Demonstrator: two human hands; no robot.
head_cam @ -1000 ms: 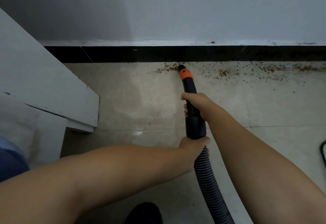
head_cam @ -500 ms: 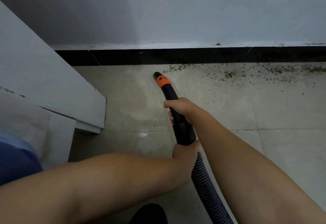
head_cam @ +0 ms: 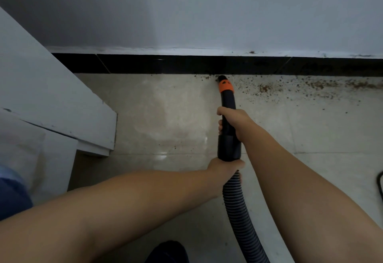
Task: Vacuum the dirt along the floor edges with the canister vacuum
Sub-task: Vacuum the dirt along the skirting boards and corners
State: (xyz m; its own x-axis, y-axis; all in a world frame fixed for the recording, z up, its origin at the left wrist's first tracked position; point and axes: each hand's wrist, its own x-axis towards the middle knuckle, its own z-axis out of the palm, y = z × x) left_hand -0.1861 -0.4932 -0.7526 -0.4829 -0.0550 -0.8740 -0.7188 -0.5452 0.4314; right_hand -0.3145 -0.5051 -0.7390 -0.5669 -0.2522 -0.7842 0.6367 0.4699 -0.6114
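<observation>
both hands clamped: right hand point(head_cam: 235, 121) round the smooth black wand point(head_cam: 228, 105), left hand point(head_cam: 224, 169) round the ribbed hose point(head_cam: 238, 211); orange-collared nozzle point(head_cam: 225, 85) at gritty brown dirt point(head_cam: 267, 87).

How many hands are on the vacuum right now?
2. The right hand grips the black nozzle tube partway down from its orange tip; the left hand holds the ribbed hose just below the tube's wide collar.
</observation>
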